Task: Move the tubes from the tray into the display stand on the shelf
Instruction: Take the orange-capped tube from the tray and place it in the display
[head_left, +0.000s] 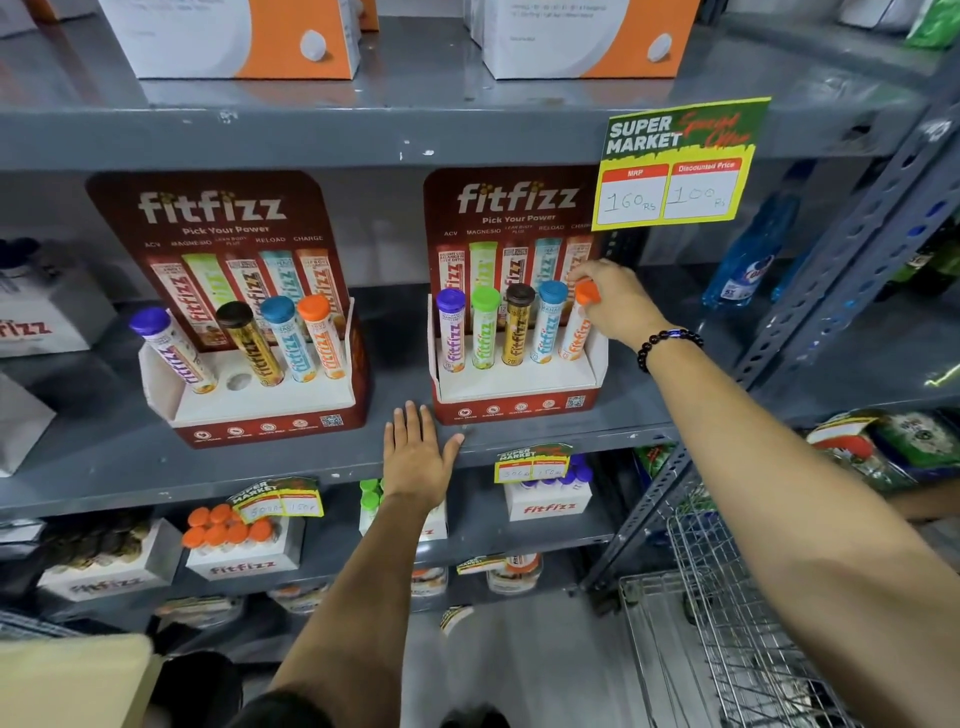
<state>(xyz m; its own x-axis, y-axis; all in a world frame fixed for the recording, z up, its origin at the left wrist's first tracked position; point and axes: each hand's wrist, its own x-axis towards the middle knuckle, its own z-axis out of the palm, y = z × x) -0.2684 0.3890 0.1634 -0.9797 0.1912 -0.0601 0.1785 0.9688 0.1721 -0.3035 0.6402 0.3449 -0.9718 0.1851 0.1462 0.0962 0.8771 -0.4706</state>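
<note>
Two red fitfizz display stands sit on the grey shelf (322, 457). The right stand (519, 387) holds purple, green, black, blue and orange-capped tubes upright. My right hand (615, 304) grips the orange-capped tube (577, 332) by its cap in the rightmost slot. The left stand (260, 400) holds a purple tube (174, 348), a black tube (252, 345), a blue tube and an orange tube, with one empty hole (238, 382) between purple and black. My left hand (418, 452) lies flat and open on the shelf edge between the stands. No tray of tubes is clearly in view.
A yellow price sign (678, 166) hangs from the shelf above. White fitfizz boxes (244, 551) with orange, green and purple caps stand on the lower shelf. A wire trolley (727, 623) is at lower right. Blue bottles (748, 260) stand at the right.
</note>
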